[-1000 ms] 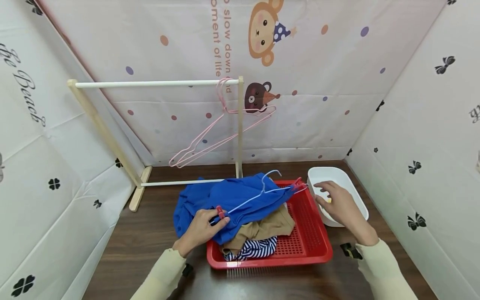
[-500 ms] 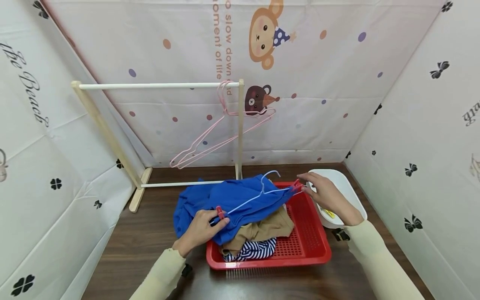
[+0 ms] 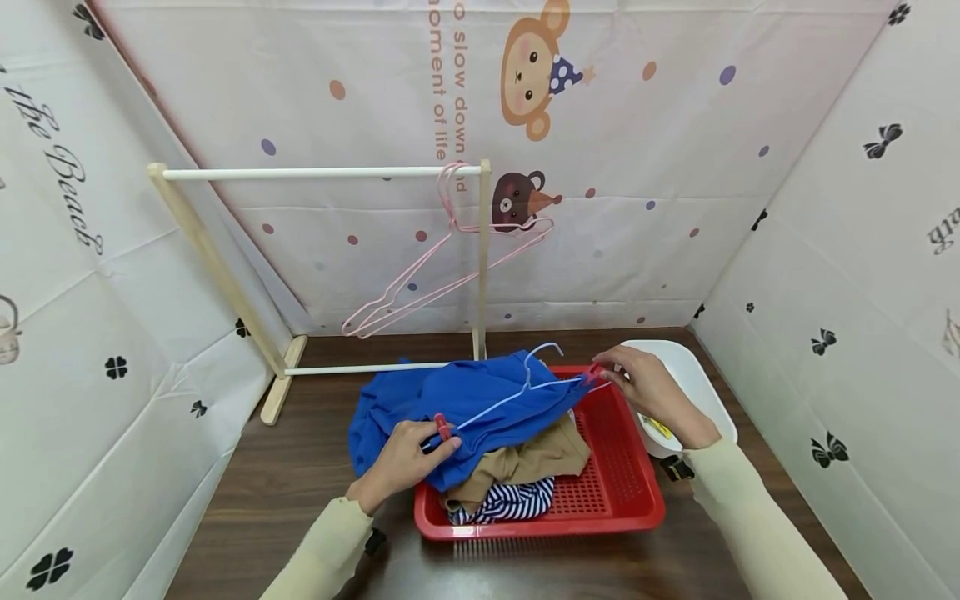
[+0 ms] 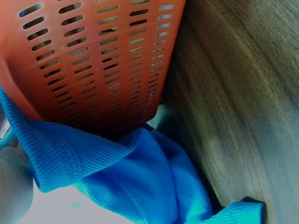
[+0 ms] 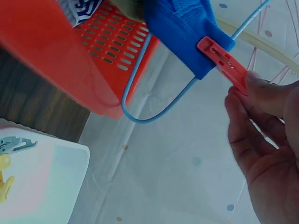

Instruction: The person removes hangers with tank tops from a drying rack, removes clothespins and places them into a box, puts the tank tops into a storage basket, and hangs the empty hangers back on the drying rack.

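Note:
A blue ribbed garment [image 3: 465, 392] lies over the red basket [image 3: 651, 500], with a light-blue wire hanger [image 3: 528, 373] along its upper edge. My left hand [image 3: 405, 458] grips the hanger's left end together with the cloth, beside a red clothespin [image 3: 442, 426]. At the other end, my right hand [image 3: 651, 387] pinches the handles of a second red clothespin [image 5: 229, 67] between thumb and forefinger. In the right wrist view its jaws sit over the cloth and the hanger wire. The left wrist view shows only a little of the left hand, beside the blue cloth [image 4: 131, 172].
Tan cloth [image 3: 536, 462] and a striped garment [image 3: 517, 498] lie in the basket. A white tub [image 3: 697, 371] with yellow and grey clothespins [image 5: 18, 144] stands to its right. Behind, pink hangers [image 3: 405, 275] hang on a rack with a white rail [image 3: 300, 173].
My right hand has moved left from over the white tub to the clothespin at the hanger's right end and now pinches it. My left hand has kept its place.

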Demonstrator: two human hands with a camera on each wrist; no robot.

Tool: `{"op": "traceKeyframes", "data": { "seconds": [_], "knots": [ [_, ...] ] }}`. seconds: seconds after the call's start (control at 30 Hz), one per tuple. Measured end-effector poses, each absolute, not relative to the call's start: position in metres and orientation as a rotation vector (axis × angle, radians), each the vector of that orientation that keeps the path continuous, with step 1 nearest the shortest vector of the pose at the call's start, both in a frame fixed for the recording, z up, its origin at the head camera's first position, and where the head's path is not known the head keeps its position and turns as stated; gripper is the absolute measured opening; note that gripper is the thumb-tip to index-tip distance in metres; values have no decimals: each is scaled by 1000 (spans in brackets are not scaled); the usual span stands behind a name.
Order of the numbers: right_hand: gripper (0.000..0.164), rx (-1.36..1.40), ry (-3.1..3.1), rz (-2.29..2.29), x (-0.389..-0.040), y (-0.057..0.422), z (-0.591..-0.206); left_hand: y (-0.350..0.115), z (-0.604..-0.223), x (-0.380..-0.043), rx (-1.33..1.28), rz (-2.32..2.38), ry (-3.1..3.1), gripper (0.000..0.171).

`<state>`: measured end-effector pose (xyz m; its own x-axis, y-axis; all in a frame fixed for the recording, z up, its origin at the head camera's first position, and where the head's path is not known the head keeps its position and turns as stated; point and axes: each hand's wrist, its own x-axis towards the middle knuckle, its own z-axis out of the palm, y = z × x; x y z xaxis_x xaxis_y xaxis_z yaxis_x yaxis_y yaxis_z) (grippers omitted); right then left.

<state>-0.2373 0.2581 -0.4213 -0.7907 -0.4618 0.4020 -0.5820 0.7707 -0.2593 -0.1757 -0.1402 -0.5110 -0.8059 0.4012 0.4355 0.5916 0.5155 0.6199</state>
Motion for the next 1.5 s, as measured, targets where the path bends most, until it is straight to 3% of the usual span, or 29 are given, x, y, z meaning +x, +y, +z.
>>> {"op": "traceKeyframes", "data": {
  "seconds": [0.27,1.5],
  "knots": [
    [16,851,-2535,499,-241,261,-426,-140,-511,-175,-847,-1153,-2503,16],
    [17,933,-2494,518,-247,278,-404,-136,-503,-174,-860,-1059,-2611,25]
  ]
}}
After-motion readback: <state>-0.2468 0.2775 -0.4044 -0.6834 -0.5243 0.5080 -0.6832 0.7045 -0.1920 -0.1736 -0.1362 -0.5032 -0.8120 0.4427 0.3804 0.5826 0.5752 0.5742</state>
